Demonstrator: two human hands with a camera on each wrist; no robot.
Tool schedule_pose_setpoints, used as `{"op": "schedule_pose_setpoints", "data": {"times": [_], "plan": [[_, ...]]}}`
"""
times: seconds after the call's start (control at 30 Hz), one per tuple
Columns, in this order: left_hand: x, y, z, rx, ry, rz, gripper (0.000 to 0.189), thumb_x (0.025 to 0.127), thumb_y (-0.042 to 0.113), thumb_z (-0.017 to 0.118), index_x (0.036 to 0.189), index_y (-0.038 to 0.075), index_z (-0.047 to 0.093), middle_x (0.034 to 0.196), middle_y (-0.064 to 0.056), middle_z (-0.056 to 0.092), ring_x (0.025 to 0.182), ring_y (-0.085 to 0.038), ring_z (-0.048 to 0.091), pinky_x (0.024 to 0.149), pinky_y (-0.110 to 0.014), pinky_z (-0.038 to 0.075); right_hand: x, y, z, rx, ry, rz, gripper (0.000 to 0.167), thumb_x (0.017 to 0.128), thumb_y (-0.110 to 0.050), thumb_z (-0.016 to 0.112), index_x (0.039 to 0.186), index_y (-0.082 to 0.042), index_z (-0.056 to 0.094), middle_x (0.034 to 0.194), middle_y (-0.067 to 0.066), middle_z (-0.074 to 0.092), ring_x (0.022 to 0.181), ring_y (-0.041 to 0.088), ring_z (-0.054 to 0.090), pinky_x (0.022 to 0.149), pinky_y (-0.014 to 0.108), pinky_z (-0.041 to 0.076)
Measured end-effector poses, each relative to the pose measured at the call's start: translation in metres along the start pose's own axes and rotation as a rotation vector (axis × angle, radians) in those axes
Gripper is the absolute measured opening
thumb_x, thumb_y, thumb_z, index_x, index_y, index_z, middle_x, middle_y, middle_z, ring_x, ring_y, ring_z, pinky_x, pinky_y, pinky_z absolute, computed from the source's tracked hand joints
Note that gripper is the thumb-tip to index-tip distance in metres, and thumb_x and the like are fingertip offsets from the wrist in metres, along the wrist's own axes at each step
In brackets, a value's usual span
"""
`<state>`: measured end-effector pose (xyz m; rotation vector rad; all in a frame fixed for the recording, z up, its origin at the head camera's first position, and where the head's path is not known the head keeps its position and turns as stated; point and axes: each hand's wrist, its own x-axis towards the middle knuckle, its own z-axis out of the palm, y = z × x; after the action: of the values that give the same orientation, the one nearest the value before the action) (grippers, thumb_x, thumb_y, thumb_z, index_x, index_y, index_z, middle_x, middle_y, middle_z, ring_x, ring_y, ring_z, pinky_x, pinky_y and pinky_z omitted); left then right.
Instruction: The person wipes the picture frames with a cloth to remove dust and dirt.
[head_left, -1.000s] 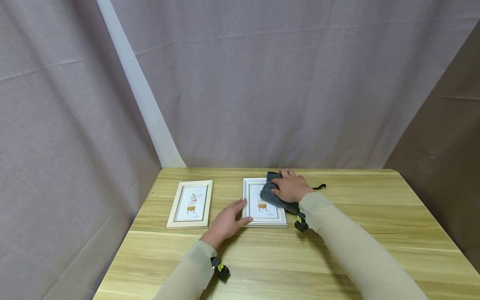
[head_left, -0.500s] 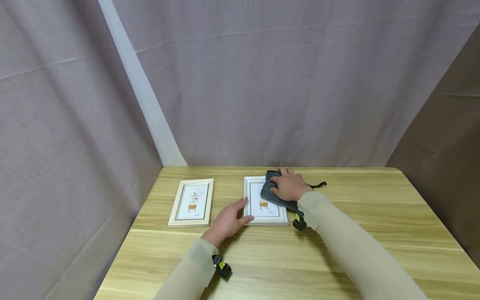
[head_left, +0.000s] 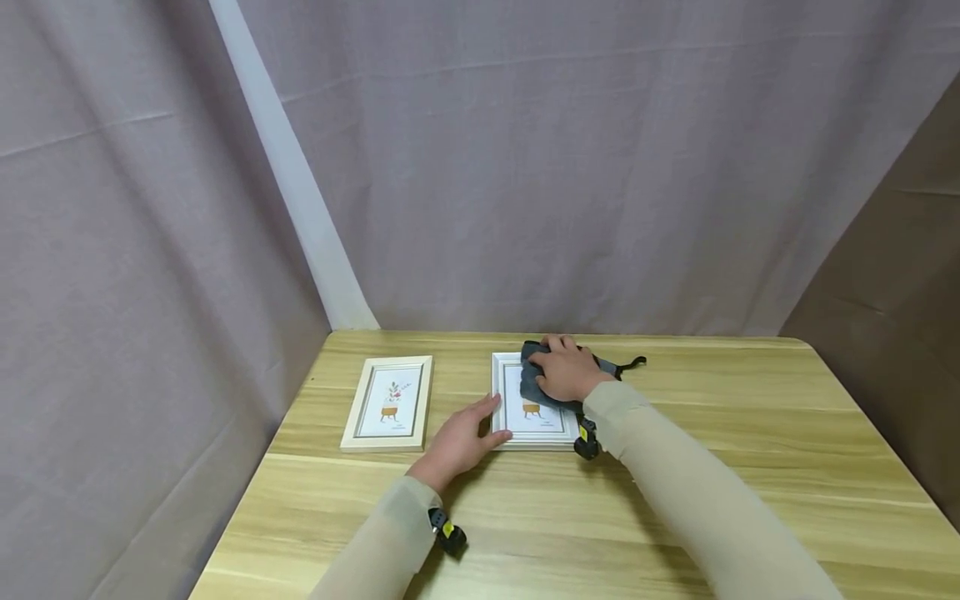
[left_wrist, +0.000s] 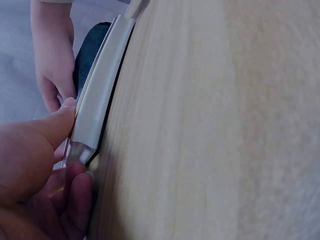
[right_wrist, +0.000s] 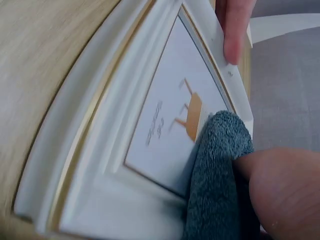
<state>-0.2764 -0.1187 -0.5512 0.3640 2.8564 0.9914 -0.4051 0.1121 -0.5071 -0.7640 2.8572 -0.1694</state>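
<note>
A white picture frame (head_left: 542,444) with a plant print lies face up on the wooden table. Its left edge is gripped by my left hand (head_left: 461,437): in the left wrist view the thumb (left_wrist: 62,120) lies over the rim while fingers curl at the side. My right hand (head_left: 567,373) holds a bunched blue-grey cloth (head_left: 532,388) against the frame's upper right part. The right wrist view shows the towelling cloth (right_wrist: 220,160) touching the glass and covering the top of the print. The orange pot of the print stays visible there.
A cream picture frame (head_left: 358,408) with a similar print lies left of the white one. Grey curtains (head_left: 510,192) hang behind and beside the table (head_left: 735,417). From the cloth, a black loop (head_left: 633,364) sticks out to the right.
My right hand has slid the cloth a little to the left across the white frame. The left hand keeps its grip on the frame's edge. The head view has shifted slightly.
</note>
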Motion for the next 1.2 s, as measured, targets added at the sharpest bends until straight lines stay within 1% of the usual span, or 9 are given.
{"op": "schedule_pose_setpoints", "data": {"times": [0.2,0.33,0.53,0.67,0.8,0.93,1.03,1.1,1.2], "plan": [[0.001,-0.001,0.004,0.000,0.004,0.015,0.076,0.108,0.048,0.071,0.170,0.016,0.043,0.173,-0.009,0.041,0.156,-0.032,0.044,0.127,-0.048,0.038,0.002,-0.007,0.002,0.000,-0.003,-0.017,0.049,0.114,-0.029,0.060,0.162,-0.020,0.057,0.174,0.016,0.035,0.160,0.046,0.028,0.120,0.076,0.033],[0.000,0.002,0.007,0.009,0.014,0.017,0.076,0.108,0.049,0.071,0.170,0.015,0.043,0.173,-0.010,0.042,0.156,-0.033,0.045,0.127,-0.049,0.038,0.004,-0.009,0.005,-0.014,0.002,-0.030,0.050,0.114,-0.029,0.059,0.163,-0.020,0.057,0.174,0.015,0.037,0.159,0.046,0.030,0.121,0.076,0.032],[0.001,0.005,0.008,0.071,0.031,0.017,0.078,0.108,0.053,0.068,0.170,0.013,0.042,0.173,-0.010,0.043,0.155,-0.035,0.047,0.125,-0.051,0.041,0.005,-0.012,0.012,-0.068,0.042,-0.050,0.048,0.115,-0.028,0.056,0.162,-0.018,0.058,0.173,0.015,0.039,0.158,0.044,0.033,0.119,0.075,0.036],[0.001,0.005,0.008,0.103,0.035,0.014,0.078,0.109,0.055,0.066,0.171,0.014,0.042,0.172,-0.010,0.043,0.155,-0.034,0.047,0.125,-0.051,0.041,0.005,-0.014,0.013,-0.100,0.056,-0.064,0.048,0.115,-0.028,0.056,0.162,-0.016,0.058,0.171,0.016,0.040,0.156,0.045,0.035,0.117,0.074,0.039],[0.001,0.006,0.008,0.109,0.035,0.006,0.078,0.108,0.056,0.067,0.171,0.016,0.042,0.173,-0.009,0.044,0.155,-0.033,0.046,0.126,-0.050,0.040,0.003,-0.011,0.011,-0.142,0.062,-0.074,0.049,0.115,-0.032,0.058,0.161,-0.016,0.058,0.168,0.016,0.044,0.154,0.043,0.037,0.115,0.071,0.043],[0.000,0.007,0.009,0.105,0.037,-0.004,0.079,0.107,0.056,0.068,0.171,0.017,0.043,0.173,-0.009,0.044,0.156,-0.034,0.045,0.126,-0.051,0.040,-0.002,-0.006,0.008,-0.198,0.072,-0.083,0.049,0.114,-0.035,0.061,0.158,-0.014,0.061,0.161,0.017,0.051,0.150,0.041,0.044,0.110,0.067,0.050],[-0.001,0.008,0.011,0.107,0.035,-0.016,0.079,0.107,0.057,0.067,0.171,0.018,0.042,0.173,-0.009,0.043,0.156,-0.034,0.045,0.126,-0.052,0.040,-0.008,-0.006,0.006,-0.226,0.071,-0.083,0.051,0.113,-0.038,0.062,0.157,-0.012,0.062,0.157,0.018,0.055,0.146,0.041,0.048,0.108,0.066,0.052],[-0.001,0.008,0.011,0.105,0.033,-0.021,0.079,0.107,0.058,0.066,0.171,0.019,0.041,0.173,-0.009,0.042,0.156,-0.034,0.044,0.126,-0.052,0.040,-0.010,-0.006,0.004,-0.239,0.076,-0.078,0.051,0.112,-0.040,0.063,0.156,-0.013,0.063,0.155,0.018,0.057,0.144,0.042,0.049,0.109,0.067,0.051],[-0.001,0.009,0.011,0.092,0.041,-0.007,0.079,0.108,0.057,0.066,0.172,0.018,0.041,0.174,-0.010,0.042,0.156,-0.036,0.045,0.125,-0.053,0.041,-0.011,-0.007,0.001,-0.258,0.094,-0.071,0.050,0.111,-0.041,0.065,0.153,-0.015,0.066,0.153,0.015,0.061,0.140,0.042,0.051,0.112,0.068,0.047]]}}
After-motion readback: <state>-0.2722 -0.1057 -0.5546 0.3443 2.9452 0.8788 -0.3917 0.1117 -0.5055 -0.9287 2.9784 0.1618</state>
